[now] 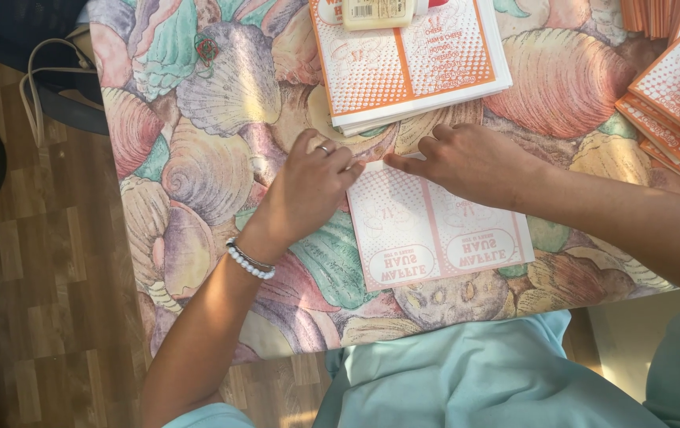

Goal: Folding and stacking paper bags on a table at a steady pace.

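Note:
A flat white sheet with orange dotted print [435,226] lies on the shell-patterned tablecloth [213,158] right in front of me. My left hand [308,186], with a ring and a beaded bracelet, presses its fingertips on the sheet's far left corner. My right hand [466,162] rests on the sheet's far edge, its index finger pointing left toward the left hand's fingertips. Neither hand lifts the sheet.
A stack of the same printed sheets [411,63] lies beyond the hands, with a pale glue bottle [379,12] on top. More orange printed pieces [676,95] are piled at the right. Wooden floor [31,277] and a bag strap [47,87] are at the left.

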